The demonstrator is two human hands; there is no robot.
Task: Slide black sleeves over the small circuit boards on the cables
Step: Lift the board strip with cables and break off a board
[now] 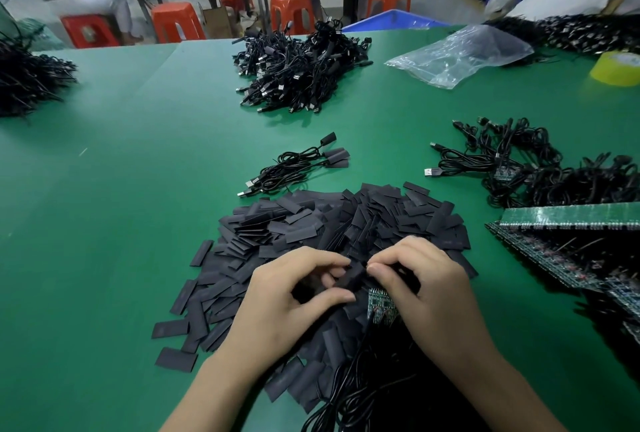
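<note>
A heap of flat black sleeves (pixel 346 223) lies on the green table in front of me. Above its near edge, my left hand (pixel 294 296) pinches one black sleeve (pixel 353 279) between thumb and fingers. My right hand (pixel 426 289) holds a small green circuit board (pixel 379 305) whose black cable (pixel 346 393) trails toward me. The sleeve's end sits at the top of the board; most of the board still shows below it. A few sleeved cables (pixel 301 164) lie just beyond the heap.
A big pile of black cables (pixel 298 71) sits farther back, another cable bundle (pixel 519 164) with bare boards at right. Stacked circuit-board panels (pixel 568 244) lie at the right edge. A clear plastic bag (pixel 460 53) and yellow tape roll (pixel 618 67) are at back right.
</note>
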